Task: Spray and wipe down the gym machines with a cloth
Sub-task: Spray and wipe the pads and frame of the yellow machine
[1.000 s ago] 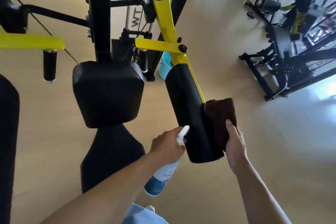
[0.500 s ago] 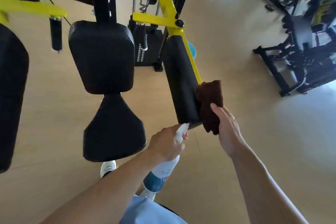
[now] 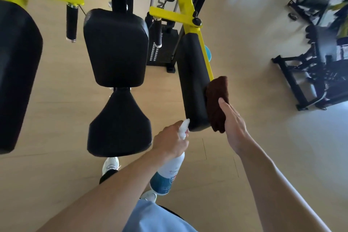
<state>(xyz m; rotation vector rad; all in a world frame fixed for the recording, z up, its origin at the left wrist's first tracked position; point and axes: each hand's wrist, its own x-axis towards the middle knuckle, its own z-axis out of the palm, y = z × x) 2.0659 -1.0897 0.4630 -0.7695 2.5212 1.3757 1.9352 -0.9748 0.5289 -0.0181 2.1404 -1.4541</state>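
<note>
1. The right hand presses a dark brown folded cloth with straight fingers against the side of the long black padded arm cushion.
2. The left hand grips a white and blue spray bottle, fingers curled round its neck.
3. The wiping step is in hand; next the cloth probably must slide along the cushion.

A pale wooden floor fills most of the view; a white sneaker stands on it below the machine's seat, and the toe of a second white shoe shows just above a light blue shirt hem at the bottom edge; a turquoise round object sits on the floor, partly hidden behind the yellow arm.
</note>
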